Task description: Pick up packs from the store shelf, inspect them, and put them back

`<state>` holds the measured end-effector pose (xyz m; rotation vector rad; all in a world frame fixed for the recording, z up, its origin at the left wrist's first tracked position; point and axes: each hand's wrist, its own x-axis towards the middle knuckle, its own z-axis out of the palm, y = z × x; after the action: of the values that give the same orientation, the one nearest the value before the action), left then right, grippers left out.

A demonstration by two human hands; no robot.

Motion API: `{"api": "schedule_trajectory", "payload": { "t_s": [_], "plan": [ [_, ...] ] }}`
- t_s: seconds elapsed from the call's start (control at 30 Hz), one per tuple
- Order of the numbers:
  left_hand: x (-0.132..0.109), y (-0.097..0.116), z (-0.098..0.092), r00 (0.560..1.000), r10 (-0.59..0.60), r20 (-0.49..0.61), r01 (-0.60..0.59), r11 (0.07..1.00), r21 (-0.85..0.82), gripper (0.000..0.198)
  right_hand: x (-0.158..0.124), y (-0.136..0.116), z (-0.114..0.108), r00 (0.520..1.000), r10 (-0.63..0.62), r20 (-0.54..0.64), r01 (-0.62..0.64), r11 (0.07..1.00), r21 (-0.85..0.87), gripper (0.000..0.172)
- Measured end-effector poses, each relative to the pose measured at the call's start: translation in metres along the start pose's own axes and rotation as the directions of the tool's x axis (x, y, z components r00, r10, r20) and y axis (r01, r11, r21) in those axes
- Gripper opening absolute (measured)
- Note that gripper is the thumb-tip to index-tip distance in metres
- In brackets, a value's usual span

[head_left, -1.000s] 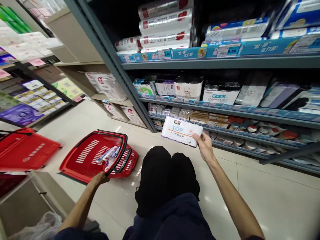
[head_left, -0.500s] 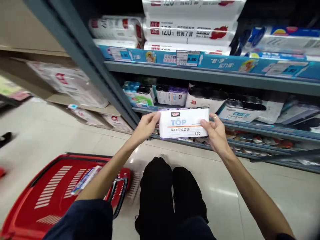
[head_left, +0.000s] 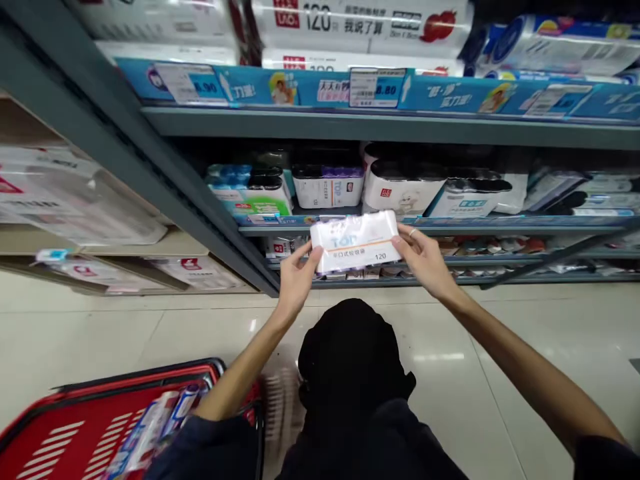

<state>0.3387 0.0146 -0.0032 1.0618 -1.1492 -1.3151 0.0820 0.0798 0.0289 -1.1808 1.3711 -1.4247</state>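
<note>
Two hands, one pack, head view: left hand (head_left: pixel 296 280) clamped on the left end of the white pack (head_left: pixel 353 252), right hand (head_left: pixel 423 260) clamped on its right end, thumbs on the front. Holding it by the ends probably leaves the printed face clear to read. White pack lies directly between both hands, in front of the shelf (head_left: pixel 200 123), apart from the purple-topped pack (head_left: pixel 327 192) standing there. Red basket (head_left: pixel 55 407) at lower left, seemingly set down so both hands are free.
</note>
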Motion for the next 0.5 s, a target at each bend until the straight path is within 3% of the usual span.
{"api": "schedule_trajectory", "payload": {
  "t_s": [0.07, 0.17, 0.27, 0.37, 0.5],
  "plan": [
    [-0.014, -0.015, -0.009, 0.997, -0.069, -0.04, 0.069, 0.998, 0.0, 0.07, -0.013, 0.015, 0.003, 0.999, 0.052, -0.013, -0.052, 0.998, -0.023, 0.074],
    [-0.026, -0.01, -0.018, 0.998, -0.053, -0.022, 0.054, 0.998, 0.021, 0.07, -0.024, 0.024, 0.004, 0.999, 0.043, -0.011, -0.043, 0.998, -0.042, 0.075],
    [-0.026, 0.013, -0.017, 0.991, 0.127, -0.041, -0.123, 0.988, 0.093, 0.07, -0.019, 0.02, 0.005, 0.998, -0.06, 0.02, 0.06, 0.998, 0.008, 0.076],
    [-0.019, 0.033, -0.013, 0.938, 0.333, -0.099, -0.317, 0.936, 0.15, 0.069, -0.007, 0.013, 0.012, 0.987, -0.155, 0.038, 0.152, 0.985, 0.083, 0.08],
    [-0.013, 0.05, -0.012, 0.905, 0.418, -0.084, -0.395, 0.896, 0.205, 0.064, 0.006, 0.0, 0.021, 0.97, -0.241, 0.039, 0.236, 0.966, 0.105, 0.082]
  ]
}}
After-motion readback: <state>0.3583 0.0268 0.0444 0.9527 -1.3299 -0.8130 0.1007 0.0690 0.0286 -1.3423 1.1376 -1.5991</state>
